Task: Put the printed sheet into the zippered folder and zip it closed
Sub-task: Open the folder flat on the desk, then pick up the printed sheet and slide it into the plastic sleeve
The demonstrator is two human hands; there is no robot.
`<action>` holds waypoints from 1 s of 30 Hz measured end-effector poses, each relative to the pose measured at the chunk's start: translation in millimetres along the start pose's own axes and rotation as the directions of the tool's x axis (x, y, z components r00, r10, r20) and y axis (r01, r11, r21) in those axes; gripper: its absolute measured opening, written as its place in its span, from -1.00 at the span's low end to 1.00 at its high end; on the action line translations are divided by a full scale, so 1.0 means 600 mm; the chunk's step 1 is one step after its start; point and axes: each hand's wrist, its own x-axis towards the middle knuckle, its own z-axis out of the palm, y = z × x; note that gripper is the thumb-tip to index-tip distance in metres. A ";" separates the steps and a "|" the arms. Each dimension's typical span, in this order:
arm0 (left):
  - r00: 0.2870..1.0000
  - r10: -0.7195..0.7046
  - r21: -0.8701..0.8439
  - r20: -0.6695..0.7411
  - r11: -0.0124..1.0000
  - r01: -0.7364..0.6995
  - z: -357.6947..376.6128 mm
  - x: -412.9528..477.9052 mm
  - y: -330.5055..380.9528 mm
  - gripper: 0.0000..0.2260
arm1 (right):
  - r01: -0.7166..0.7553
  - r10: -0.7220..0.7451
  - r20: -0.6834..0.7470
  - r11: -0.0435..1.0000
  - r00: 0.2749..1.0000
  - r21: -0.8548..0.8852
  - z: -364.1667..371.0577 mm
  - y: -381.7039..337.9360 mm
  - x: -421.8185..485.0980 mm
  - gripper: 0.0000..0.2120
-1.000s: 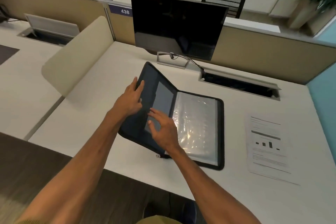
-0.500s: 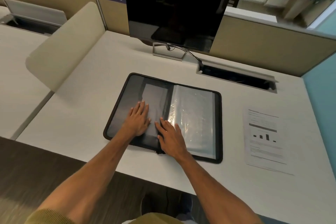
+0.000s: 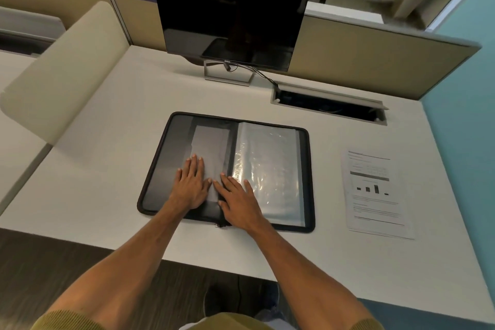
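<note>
Now my left hand (image 3: 190, 187) and right hand (image 3: 240, 199), fingers flat and gripping nothing, press the zippered folder (image 3: 166, 158) open; next, slide the printed sheet (image 3: 375, 193) squarely inside.

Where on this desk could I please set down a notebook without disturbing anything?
The widest bare patch lies left of the open folder, up to the beige divider. A narrower strip runs between the folder and the printed sheet. The middle is crowded: the left hand and right hand lie flat on the folder, with the monitor behind.
</note>
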 end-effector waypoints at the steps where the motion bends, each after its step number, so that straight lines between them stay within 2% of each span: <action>1: 1.000 -0.008 0.002 -0.004 1.000 0.008 -0.001 0.003 0.008 -0.28 | 0.009 -0.009 -0.010 0.999 1.000 0.034 -0.007 0.004 -0.003 -0.40; 4: 0.999 0.012 -0.029 -0.031 0.999 -0.013 -0.006 0.012 0.042 -0.26 | 0.010 0.000 -0.109 0.996 0.994 0.089 -0.028 0.029 -0.024 -0.42; 11: 0.978 0.178 -0.037 -0.112 0.982 -0.184 -0.010 0.028 0.196 -0.30 | -0.164 0.175 -0.231 0.984 0.957 0.064 -0.074 0.168 -0.104 -0.47; 20: 0.942 0.327 -0.037 -0.077 0.943 -0.331 0.018 0.055 0.445 -0.33 | -0.365 0.373 -0.361 0.926 0.855 0.091 -0.145 0.370 -0.232 -0.48; 26: 0.943 0.332 -0.104 -0.018 0.938 -0.332 0.043 0.070 0.602 -0.35 | -0.488 0.496 -0.377 0.864 0.782 0.124 -0.174 0.478 -0.297 -0.48; 30: 0.964 0.265 -0.274 0.017 0.929 -0.251 0.062 0.081 0.678 -0.37 | -0.570 0.588 -0.414 0.801 0.694 0.182 -0.191 0.548 -0.336 -0.55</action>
